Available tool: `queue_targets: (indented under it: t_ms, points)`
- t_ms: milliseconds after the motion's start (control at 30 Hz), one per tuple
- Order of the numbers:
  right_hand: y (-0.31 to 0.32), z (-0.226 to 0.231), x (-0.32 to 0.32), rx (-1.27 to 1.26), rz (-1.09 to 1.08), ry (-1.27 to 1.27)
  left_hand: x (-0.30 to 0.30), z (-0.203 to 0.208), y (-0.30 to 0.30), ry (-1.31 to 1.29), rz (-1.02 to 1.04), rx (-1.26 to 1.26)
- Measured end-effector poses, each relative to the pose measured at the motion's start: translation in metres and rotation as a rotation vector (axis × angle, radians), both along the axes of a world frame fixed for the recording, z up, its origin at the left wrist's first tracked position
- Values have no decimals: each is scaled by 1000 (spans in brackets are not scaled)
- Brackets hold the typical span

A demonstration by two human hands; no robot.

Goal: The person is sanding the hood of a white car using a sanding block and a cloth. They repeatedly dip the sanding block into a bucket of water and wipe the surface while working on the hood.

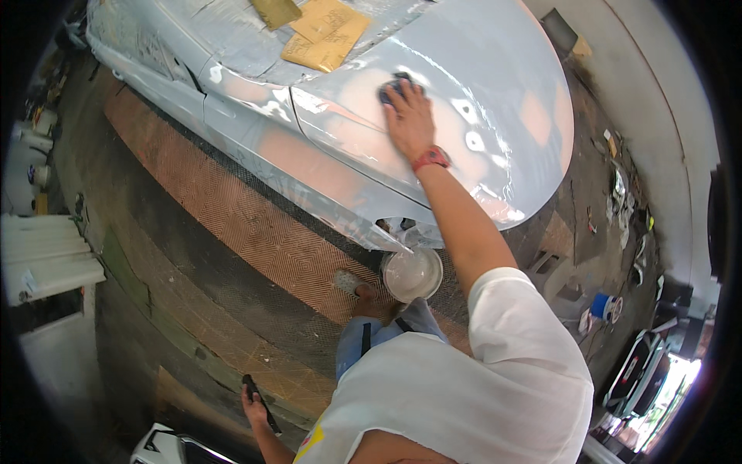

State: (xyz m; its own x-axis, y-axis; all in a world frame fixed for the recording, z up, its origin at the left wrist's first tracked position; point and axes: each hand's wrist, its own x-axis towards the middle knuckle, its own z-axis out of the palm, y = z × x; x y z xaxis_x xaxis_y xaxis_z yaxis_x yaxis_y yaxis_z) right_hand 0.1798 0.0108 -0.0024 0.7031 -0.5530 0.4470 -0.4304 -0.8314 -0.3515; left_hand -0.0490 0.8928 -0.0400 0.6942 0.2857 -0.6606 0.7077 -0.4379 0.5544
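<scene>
My right hand [411,124], with a red watch on the wrist, presses a dark, crumpled cloth [398,88] onto a wet, glossy car panel [433,46]. The fingers lie over the cloth and hide part of it. Pale grey primer with pinkish patches covers the panel. Low at the lower left, away from the car, my left hand [254,404] is closed around a slim black object [261,402] whose kind I cannot make out.
A round bucket [439,282] of cloudy liquid stands by my feet, under the car's edge. Brown paper packets [328,39] lie on the plastic-covered windscreen area. A patterned mat [232,216] runs along the car. A blue-and-white can [607,308] and litter are on the right floor.
</scene>
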Motion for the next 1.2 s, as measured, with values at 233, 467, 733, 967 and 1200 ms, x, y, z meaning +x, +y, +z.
queue_targets:
  t_ms: [233,467,733,967,1200]
  points:
    - [-54,-49,-193,39,-381,12,-10,-18,29,221,-271,210]
    - [-61,-85,-295,532,-843,93,-34,23,78,160,-137,118]
    - [-46,-103,-254,372,-573,217,-9,13,86,241,-181,173]
    - [85,-36,-90,157,-290,154,83,-6,80,262,-242,168]
    - [165,24,98,148,-260,62,256,-42,78,278,-239,92]
